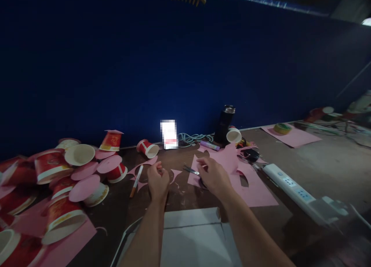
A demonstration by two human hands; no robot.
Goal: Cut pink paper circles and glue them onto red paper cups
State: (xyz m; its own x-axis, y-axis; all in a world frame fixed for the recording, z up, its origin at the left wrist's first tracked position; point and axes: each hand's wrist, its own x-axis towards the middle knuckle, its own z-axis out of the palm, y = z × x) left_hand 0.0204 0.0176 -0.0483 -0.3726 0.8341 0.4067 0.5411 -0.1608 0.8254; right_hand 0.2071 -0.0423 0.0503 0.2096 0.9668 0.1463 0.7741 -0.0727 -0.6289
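My left hand [158, 181] is above the dark tabletop, its fingers curled in with nothing visible in them. Pink paper offcuts [175, 175] lie to either side of it, and a white and orange pen [136, 182] lies at its left. My right hand [213, 177] is closed around the handle end of a pair of scissors [191, 170]. Their blades point left, slightly apart, and the dark handles are mostly hidden under the fingers. Beneath and beyond that hand lie cut pink paper sheets [257, 187], one with a hole.
Red paper cups [53, 166], several with pink discs, crowd the left side. A white box [191, 236] sits between my forearms. A power strip [292, 187], tape roll [282, 128], purple tube [210, 145] and dark bottle [224, 124] stand or lie right. A blue partition [185, 66] rises behind.
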